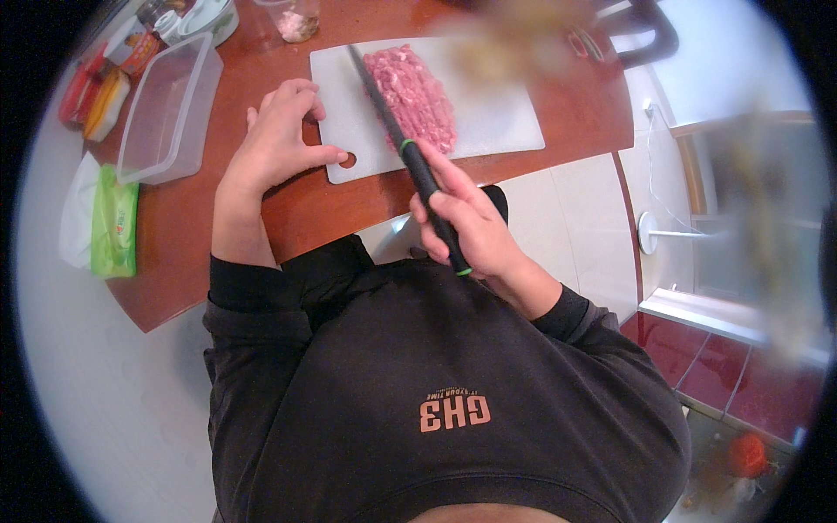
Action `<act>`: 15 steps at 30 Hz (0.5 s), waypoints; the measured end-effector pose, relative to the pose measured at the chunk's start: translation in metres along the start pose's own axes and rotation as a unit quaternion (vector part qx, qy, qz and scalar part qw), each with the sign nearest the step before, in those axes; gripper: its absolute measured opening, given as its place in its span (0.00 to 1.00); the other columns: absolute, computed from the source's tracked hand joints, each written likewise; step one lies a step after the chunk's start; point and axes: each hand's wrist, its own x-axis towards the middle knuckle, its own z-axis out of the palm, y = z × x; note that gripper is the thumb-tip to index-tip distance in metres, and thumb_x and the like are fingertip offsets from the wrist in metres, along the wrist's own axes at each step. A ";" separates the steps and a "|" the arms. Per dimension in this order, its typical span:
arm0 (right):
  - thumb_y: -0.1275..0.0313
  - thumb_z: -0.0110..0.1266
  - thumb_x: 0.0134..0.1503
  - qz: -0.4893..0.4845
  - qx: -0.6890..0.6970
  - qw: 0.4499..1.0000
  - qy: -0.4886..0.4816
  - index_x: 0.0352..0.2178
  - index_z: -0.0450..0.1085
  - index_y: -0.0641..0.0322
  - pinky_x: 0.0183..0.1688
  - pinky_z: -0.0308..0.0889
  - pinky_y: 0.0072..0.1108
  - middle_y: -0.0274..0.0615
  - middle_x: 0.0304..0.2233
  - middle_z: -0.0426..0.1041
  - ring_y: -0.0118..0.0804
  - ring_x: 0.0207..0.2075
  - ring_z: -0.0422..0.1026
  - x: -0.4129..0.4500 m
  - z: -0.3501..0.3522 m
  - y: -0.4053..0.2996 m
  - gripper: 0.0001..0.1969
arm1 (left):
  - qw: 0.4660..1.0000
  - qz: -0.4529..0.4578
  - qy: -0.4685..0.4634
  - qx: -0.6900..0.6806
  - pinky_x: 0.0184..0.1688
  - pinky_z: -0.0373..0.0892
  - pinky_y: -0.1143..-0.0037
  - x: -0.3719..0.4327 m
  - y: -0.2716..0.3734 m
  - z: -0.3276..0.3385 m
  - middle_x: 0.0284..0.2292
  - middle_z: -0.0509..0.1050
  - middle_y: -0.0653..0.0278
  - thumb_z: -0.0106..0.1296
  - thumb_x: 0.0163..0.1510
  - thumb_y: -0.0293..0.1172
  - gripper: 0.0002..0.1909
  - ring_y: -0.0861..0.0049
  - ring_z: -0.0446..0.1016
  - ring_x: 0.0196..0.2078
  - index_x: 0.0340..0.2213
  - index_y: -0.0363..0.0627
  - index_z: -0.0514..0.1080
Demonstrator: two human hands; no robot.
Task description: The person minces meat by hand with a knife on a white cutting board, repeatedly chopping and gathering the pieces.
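A flattened block of minced raw meat [415,98] lies on a white plastic cutting board [490,134]. My right hand [467,219] grips the black handle of a kitchen knife [382,104]; its blade lies along the left side of the meat and points towards the board's far left corner. My left hand [281,134] is at the board's left edge, fingers spread and curved, with the thumb tip beside the hole in the near left corner. It holds nothing; whether the fingertips press on the board I cannot tell.
On the wooden table [314,209], an empty translucent plastic container [206,111] stands left, near a green tissue pack [114,222]. Behind are a lidded bowl [212,23], several packages and a clear cup [294,23] with pale contents. Blurred spots cover part of the view at right.
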 end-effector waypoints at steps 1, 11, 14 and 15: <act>0.75 0.35 0.61 0.006 0.020 1.000 0.022 0.68 0.40 0.52 0.20 0.61 0.15 0.42 0.34 0.64 0.25 0.17 0.62 -0.002 -0.003 -0.001 0.34 | 1.000 0.005 0.008 -0.002 0.58 0.53 0.56 -0.001 0.000 0.001 0.54 0.66 0.56 0.69 0.33 0.51 0.30 0.57 0.62 0.57 0.34 0.46 0.71; 0.74 0.34 0.62 -0.012 0.012 1.000 0.024 0.68 0.38 0.51 0.19 0.60 0.17 0.40 0.32 0.64 0.26 0.17 0.63 -0.009 -0.002 -0.021 0.34 | 1.000 -0.007 -0.009 0.007 0.59 0.52 0.54 -0.001 0.001 -0.002 0.54 0.66 0.56 0.69 0.34 0.52 0.30 0.56 0.61 0.58 0.34 0.46 0.71; 0.75 0.35 0.62 -0.020 0.015 1.000 0.014 0.68 0.38 0.50 0.19 0.60 0.18 0.40 0.32 0.64 0.26 0.17 0.63 -0.004 -0.003 -0.011 0.33 | 1.000 -0.017 -0.012 0.003 0.59 0.52 0.55 0.001 0.005 -0.001 0.54 0.66 0.56 0.69 0.34 0.51 0.29 0.56 0.61 0.58 0.34 0.46 0.71; 0.75 0.35 0.62 -0.021 0.015 1.000 0.012 0.68 0.38 0.50 0.19 0.60 0.18 0.40 0.32 0.64 0.26 0.17 0.63 -0.002 -0.004 -0.011 0.33 | 1.000 -0.010 -0.004 0.006 0.59 0.52 0.55 0.000 0.003 0.000 0.54 0.66 0.56 0.69 0.34 0.51 0.29 0.56 0.61 0.58 0.34 0.46 0.71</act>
